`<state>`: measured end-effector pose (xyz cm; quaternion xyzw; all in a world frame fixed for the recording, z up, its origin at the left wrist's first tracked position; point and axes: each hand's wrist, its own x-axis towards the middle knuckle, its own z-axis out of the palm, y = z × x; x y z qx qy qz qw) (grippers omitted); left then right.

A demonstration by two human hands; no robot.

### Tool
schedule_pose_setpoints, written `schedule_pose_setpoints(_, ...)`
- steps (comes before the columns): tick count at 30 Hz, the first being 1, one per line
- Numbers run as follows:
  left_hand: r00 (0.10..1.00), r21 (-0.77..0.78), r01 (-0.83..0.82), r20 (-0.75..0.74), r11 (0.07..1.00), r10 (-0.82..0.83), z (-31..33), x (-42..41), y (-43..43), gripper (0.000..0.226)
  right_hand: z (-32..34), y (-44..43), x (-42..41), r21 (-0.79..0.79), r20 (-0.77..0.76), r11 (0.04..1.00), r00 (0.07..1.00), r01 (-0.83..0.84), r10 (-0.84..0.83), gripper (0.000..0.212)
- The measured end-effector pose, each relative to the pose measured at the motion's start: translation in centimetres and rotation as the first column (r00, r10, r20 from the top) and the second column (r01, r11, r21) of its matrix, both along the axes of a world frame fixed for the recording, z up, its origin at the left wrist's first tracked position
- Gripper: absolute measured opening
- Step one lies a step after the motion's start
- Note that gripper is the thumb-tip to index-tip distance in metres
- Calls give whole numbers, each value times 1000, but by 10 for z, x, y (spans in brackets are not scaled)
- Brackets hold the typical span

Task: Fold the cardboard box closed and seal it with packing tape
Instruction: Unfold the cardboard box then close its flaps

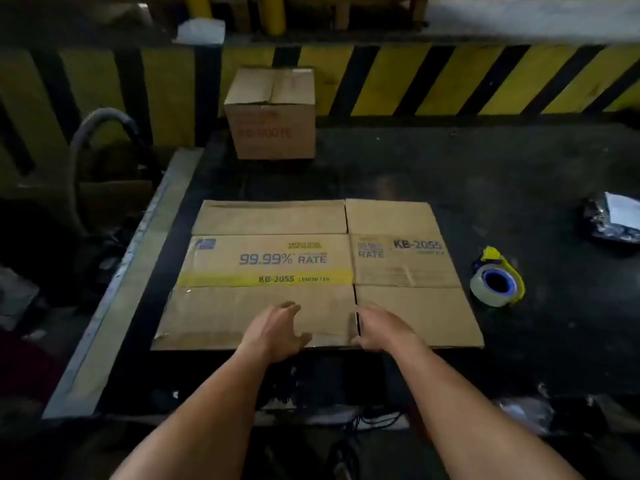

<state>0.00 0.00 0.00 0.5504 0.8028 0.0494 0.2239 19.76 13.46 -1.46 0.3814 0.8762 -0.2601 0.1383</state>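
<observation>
A flattened brown cardboard box (270, 261) printed "99.99% RATE" and "KB-2055" lies flat on the dark table (450, 174), its flaps spread out. My left hand (277, 330) hovers over the near left flap with fingers apart. My right hand (384, 329) rests at the near edge by the slit between the two near flaps, fingers spread and holding nothing. A roll of clear packing tape in a yellow and blue dispenser (497, 280) sits on the table to the right of the box, apart from both hands.
A closed cardboard box (272, 114) stands at the table's far side against a yellow-and-black striped barrier (450, 81). A crumpled plastic-wrapped packet (613, 220) lies at the far right. A metal rail (117, 282) edges the table's left side, with clutter beyond it.
</observation>
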Motion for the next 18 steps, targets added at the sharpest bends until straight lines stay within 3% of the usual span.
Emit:
schedule_pose_setpoints(3, 995, -92, 80, -60, 993, -85, -19, -2, -3, 88, -19, -6, 2, -7, 102, 1000, 995, -20, 21, 83)
schedule_pose_setpoints(6, 987, -150, 110, -103, 983, -126, -38, -2, -7, 98, -36, -12, 6, 65, 115, 996, 992, -66, 58, 91)
schedule_pose_setpoints(12, 989, -217, 105, -83, 971, -125, -63, -6, -12, 98, -52, -5, 14, 203, 69, 967, 988, -153, 142, 81)
schedule_pose_setpoints(18, 977, -206, 134, -137, 969, -164, -61, -14, -6, 80, -53, 6, 13, 297, 174, 894, 940, -335, 294, 73)
